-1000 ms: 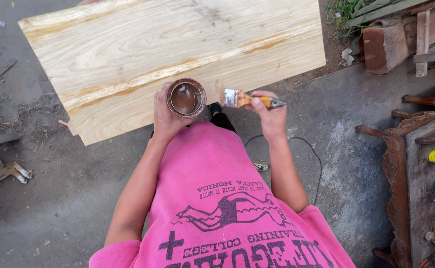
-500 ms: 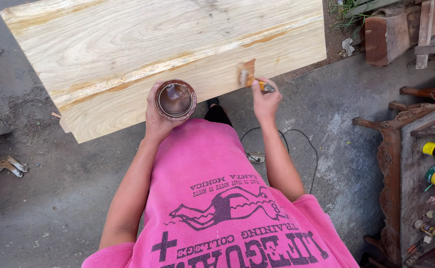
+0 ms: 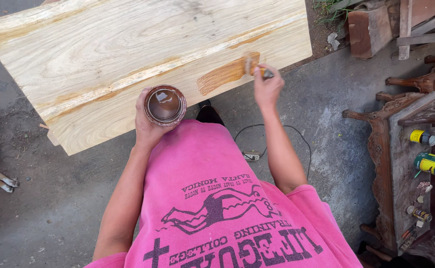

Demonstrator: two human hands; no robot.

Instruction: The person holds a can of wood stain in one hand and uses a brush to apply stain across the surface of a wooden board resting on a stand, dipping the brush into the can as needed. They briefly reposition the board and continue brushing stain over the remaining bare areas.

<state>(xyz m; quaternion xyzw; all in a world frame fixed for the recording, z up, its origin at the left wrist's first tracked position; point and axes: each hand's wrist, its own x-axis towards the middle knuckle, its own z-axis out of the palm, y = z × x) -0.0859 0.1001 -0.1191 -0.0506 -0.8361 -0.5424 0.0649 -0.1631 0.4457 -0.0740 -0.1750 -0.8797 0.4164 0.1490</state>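
A wide pale wooden board [image 3: 113, 54] lies in front of me. My left hand [image 3: 147, 128] grips a round tin of brown stain [image 3: 165, 104], held just over the board's near edge. My right hand [image 3: 268, 88] holds a small paintbrush [image 3: 253, 66] whose bristles press on the board near its near right corner. A fresh orange-brown streak of stain [image 3: 225, 75] runs left from the brush. The brush is blurred with motion.
Concrete floor [image 3: 43, 198] lies around me. A black cable and plug [image 3: 251, 156] lie on it below my right arm. A carved wooden furniture piece [image 3: 401, 149] at right carries spray cans [image 3: 433, 164] and small items. Timber scraps [image 3: 371, 30] are stacked at top right.
My right hand moved the brush up onto the board and swept it rightward, leaving a brown streak. The tin in my left hand stayed near the board's edge.
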